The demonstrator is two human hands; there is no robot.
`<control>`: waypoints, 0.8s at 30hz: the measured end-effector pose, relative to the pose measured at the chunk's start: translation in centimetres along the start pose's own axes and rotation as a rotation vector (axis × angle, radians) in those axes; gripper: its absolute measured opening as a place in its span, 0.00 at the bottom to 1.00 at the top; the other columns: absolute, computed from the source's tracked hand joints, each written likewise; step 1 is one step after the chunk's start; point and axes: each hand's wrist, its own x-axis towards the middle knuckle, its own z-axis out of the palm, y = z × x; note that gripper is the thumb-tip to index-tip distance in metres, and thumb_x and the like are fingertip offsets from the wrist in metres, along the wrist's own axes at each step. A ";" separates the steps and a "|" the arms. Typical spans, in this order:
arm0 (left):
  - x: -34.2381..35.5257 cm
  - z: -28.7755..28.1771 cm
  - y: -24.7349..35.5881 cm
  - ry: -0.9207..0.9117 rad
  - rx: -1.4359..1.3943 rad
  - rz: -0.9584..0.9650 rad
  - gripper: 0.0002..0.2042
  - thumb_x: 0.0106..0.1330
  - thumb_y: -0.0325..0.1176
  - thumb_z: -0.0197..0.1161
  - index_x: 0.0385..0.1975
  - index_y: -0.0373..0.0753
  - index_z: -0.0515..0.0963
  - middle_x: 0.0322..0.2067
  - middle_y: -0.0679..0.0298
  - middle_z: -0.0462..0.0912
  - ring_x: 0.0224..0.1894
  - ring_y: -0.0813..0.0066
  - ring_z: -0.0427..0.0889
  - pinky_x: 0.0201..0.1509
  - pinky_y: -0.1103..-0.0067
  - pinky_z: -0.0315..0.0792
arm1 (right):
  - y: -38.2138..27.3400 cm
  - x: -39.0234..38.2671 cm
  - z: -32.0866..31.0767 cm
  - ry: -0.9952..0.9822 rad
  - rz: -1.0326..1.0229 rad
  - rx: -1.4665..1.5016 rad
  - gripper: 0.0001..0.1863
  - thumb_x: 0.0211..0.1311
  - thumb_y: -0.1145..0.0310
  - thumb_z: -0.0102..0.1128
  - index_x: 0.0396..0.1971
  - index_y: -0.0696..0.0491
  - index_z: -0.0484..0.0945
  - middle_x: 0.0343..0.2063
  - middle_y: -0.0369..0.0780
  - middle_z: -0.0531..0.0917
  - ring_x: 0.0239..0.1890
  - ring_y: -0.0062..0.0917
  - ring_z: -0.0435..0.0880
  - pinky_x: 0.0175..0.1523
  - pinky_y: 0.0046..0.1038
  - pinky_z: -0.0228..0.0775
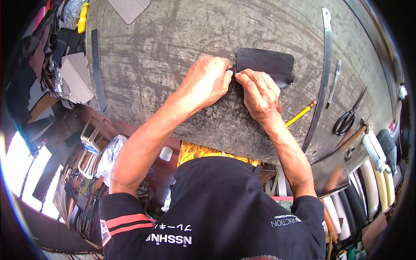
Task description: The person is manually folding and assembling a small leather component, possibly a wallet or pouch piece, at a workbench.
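Note:
My left hand (209, 82) and my right hand (261, 96) meet over the worn grey tabletop (173, 43). Both are closed, fingertips pinched close together on a narrow black strip (225, 96). One curved edge of this strip shows below my left fingers; most of it is hidden by the hands, so its exact kind does not show. Just beyond my right fingers lies a black pebbled leather panel (266, 66) with rounded corners, flat on the table. Whether the strip joins the panel cannot be made out. A yellow pencil-like stick (301, 113) lies right of my right wrist.
Rightward lie a long metal ruler (324, 65), a pen (333, 84) and black-handled scissors (344, 123). A dark flat strip (99, 71) and a yellow-handled tool (82, 18) are at the left, near heaped leather scraps (76, 78). A beige piece (130, 8) lies at the far edge.

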 end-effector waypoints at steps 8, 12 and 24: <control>0.0 -0.1 -0.5 0.028 -0.113 -0.031 0.12 0.64 0.35 0.61 0.35 0.30 0.80 0.30 0.44 0.82 0.35 0.47 0.83 0.40 0.63 0.74 | -0.1 0.4 -0.3 -0.052 0.041 0.039 0.15 0.44 0.79 0.64 0.37 0.57 0.80 0.32 0.39 0.83 0.31 0.28 0.82 0.35 0.28 0.74; 0.0 0.0 -0.5 0.036 -0.183 -0.026 0.11 0.64 0.35 0.61 0.33 0.31 0.80 0.30 0.45 0.82 0.34 0.48 0.82 0.39 0.63 0.74 | -0.1 0.7 -0.3 -0.057 0.060 0.063 0.15 0.43 0.80 0.65 0.37 0.56 0.80 0.32 0.38 0.83 0.31 0.28 0.82 0.35 0.28 0.74; 0.0 0.6 -1.3 0.060 -0.154 0.078 0.11 0.65 0.33 0.59 0.33 0.30 0.80 0.31 0.48 0.82 0.37 0.48 0.82 0.43 0.63 0.74 | -0.3 0.4 -0.3 -0.060 0.063 -0.007 0.13 0.47 0.79 0.64 0.36 0.57 0.81 0.33 0.39 0.84 0.30 0.27 0.84 0.34 0.26 0.74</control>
